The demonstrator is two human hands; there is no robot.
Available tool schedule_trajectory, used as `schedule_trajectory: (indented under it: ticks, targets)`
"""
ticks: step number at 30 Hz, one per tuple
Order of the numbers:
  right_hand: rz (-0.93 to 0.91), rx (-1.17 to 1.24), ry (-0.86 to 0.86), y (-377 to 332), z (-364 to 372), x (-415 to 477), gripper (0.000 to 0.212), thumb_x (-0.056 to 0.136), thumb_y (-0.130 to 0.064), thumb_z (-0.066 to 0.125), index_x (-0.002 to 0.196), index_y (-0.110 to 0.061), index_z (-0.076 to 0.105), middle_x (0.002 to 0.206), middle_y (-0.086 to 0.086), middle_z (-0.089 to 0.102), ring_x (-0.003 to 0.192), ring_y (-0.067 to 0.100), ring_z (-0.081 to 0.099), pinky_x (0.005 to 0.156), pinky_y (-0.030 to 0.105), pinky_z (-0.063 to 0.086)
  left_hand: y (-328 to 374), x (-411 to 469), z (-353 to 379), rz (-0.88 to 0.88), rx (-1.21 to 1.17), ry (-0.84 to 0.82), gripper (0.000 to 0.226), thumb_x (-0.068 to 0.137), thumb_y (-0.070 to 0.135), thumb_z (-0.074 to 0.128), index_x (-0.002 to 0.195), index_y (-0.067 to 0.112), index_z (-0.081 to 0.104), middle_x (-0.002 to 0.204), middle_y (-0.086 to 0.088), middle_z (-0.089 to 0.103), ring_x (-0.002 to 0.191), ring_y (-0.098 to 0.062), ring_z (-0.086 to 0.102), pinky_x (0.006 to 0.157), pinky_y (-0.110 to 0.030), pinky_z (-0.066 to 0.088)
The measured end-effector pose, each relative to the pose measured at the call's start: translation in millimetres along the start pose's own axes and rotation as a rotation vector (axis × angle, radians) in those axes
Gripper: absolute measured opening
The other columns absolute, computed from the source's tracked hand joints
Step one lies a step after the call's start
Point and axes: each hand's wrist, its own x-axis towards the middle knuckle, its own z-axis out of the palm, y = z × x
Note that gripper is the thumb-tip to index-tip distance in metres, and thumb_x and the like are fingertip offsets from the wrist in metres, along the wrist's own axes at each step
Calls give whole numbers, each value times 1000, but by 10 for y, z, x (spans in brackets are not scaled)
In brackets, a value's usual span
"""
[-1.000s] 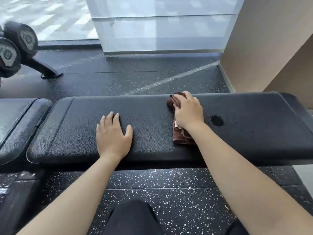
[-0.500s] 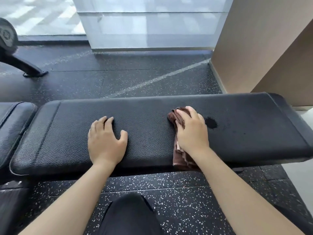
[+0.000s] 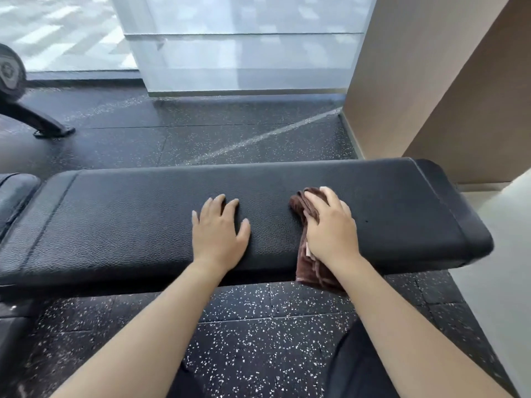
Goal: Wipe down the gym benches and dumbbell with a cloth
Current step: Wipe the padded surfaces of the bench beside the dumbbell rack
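The bench (image 3: 143, 225), a black padded pad with a pebbled surface, runs from 9 o'clock to 3 o'clock across the middle of the view. The left hand (image 3: 219, 234) lies flat on the pad near its centre, palm down, fingers spread and pointing toward 12 o'clock, with nothing in its grasp. The right hand (image 3: 330, 228) sits just to the 3 o'clock side of the left hand, palm down with fingers loosely curved, pressing the cloth (image 3: 311, 268) onto the pad. The cloth is brown and bunched; its far end shows beyond the fingertips at 12 o'clock, and its near end hangs over the pad's front edge at 6 o'clock. A second pad (image 3: 14, 196) adjoins at 9 o'clock. The speckled rubber floor (image 3: 258, 326) lies below. The dumbbell (image 3: 10, 71) is partly visible at 10 o'clock, well apart from both hands.
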Motion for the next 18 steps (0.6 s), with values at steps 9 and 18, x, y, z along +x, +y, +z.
schedule_trajectory:
  ticks: [9,18]
  targets:
    - [29,-19,-2,-15,-48,142,41,95,-23,47,136,-25,46,149,-1,32,127,28,35,104,44,35,9,-40,112,4,40,48,55,89,45,40,140,24,38,151,-5,30,142,-24,17,117,-42,9]
    - [-115,-18,-46,-167,111,323,40,93,-23,50,132,-28,50,146,-4,36,127,25,35,105,43,34,38,-13,104,-11,38,78,54,86,45,43,136,24,41,148,-3,34,140,-23,21,117,-42,12]
